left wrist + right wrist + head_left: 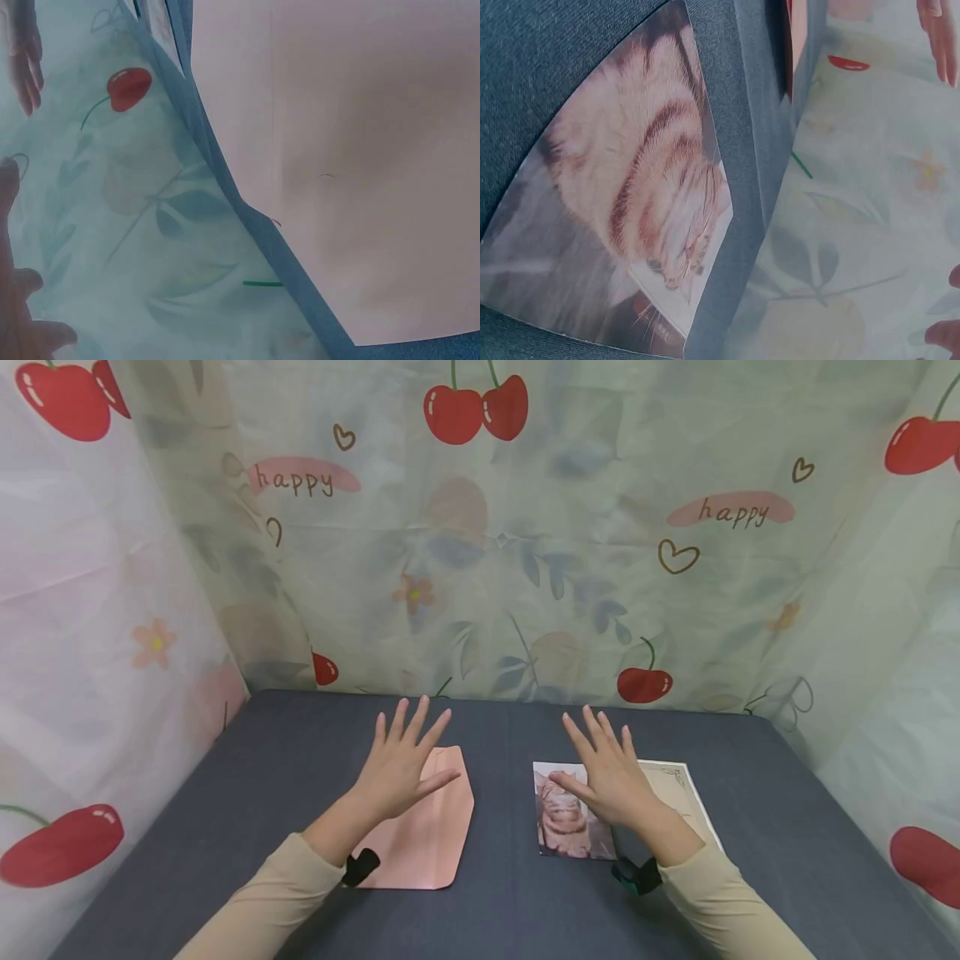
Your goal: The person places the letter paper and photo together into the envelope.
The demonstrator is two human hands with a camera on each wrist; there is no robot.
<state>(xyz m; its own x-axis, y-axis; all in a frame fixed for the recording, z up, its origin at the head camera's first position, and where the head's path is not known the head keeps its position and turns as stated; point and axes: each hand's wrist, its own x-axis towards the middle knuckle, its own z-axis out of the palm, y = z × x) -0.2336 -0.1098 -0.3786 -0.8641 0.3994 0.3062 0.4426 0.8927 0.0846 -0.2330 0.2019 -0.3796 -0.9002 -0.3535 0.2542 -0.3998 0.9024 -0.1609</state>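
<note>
Envelope [441, 843], pink, lies flat on the desk, left of centre. Its right side narrows to a flap with cut corners; a crease runs along that side. Left wrist view shows the same crease close up.

Photo [564, 827] of a striped cat lies flat on the desk, right of centre, well apart from the envelope. Card [685, 797] sits just right of it: cream, light edge, ornamental line work in the top corner. Right arm hides part of the card, so can't tell if photo and card touch or overlap.

Left hand [400, 774] is over the envelope, fingers straight and fanned, thumb out to the right. Holds nothing. Left wrist view has its fingers at the left edge, off the paper.

Right hand [613, 777] is over the photo and card, same pose mirrored: fingers spread, thumb out to the left across the photo's upper part. Holds nothing either. Right wrist view shows the cat photo large, fingertips at the right edge, apart from it.

Beige sleeves [281, 889] on both arms, black band [363, 867] at the left wrist, a dark one at the right.

Desk [491, 914] has a dark blue-grey cover. Curtain [517, 539] behind and on both sides: cherries, leaves, flowers, outlined hearts, "happy" printed twice on pink smears.
</note>
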